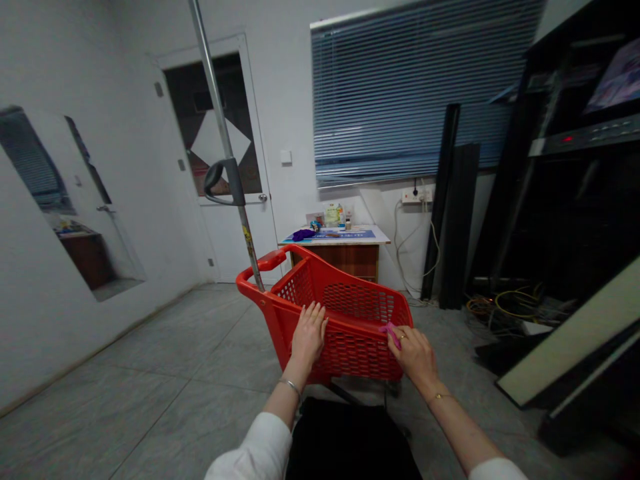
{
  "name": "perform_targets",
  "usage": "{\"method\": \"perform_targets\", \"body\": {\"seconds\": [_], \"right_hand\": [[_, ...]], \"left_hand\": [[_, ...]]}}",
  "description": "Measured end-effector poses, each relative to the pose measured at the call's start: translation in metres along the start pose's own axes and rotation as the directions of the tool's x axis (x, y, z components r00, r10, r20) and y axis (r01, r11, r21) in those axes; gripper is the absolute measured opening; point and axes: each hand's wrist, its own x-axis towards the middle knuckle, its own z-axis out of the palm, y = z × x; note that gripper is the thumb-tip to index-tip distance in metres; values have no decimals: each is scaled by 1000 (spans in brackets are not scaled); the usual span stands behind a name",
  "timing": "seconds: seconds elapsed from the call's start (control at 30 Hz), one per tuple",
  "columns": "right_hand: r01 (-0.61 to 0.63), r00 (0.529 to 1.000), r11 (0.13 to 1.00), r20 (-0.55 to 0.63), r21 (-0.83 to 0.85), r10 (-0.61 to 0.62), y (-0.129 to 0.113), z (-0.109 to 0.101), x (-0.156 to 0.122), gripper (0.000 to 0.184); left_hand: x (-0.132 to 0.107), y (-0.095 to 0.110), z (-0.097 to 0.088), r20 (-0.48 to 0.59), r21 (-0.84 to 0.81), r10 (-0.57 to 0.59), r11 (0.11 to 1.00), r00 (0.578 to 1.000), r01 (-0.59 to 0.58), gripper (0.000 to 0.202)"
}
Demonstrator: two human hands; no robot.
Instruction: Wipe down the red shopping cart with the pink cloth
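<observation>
A small wooden desk (340,261) with a white top stands against the far wall. A blue printed mat (340,235) lies along it, a crumpled purple cloth (303,235) sits near the left end, and a plastic bottle (333,215) stands by the back edge. The grey tile floor (150,380) carries a red shopping cart (350,303) and, rightward, tangled cables (500,307).

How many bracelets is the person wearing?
2. A silver bangle sits just above the left hand, and a thin gold bracelet sits just above the right hand. The white sleeves may hide more.
</observation>
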Motion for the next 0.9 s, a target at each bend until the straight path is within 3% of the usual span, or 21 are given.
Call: {"method": "perform_targets", "body": {"seconds": [0.37,0.5,0.63,0.73,0.83,0.9], "right_hand": [[-11,999,1000,40,-9,11,-39,-8,9,21],[-30,999,999,29,-11,31,-52,-12,8,20],[-66,998,998,13,10,66,-80,-13,8,19],[-87,996,995,14,45,87,-109,-10,10,19],[-73,997,992,23,103,71,-135,-6,15,20],[-51,998,986,29,157,47,-146,-4,19,20]], "left_hand": [[-7,-29,10,-13,6,-65,998,998,65,42],[1,-40,13,22,9,-66,998,998,66,43],[13,-49,17,52,59,-136,989,989,133,51],[14,-40,23,84,76,-178,982,980,172,50],[4,-17,28,154,-16,-59,998,986,62,40],[-6,-1,28,163,-85,-71,993,984,86,37]]}}
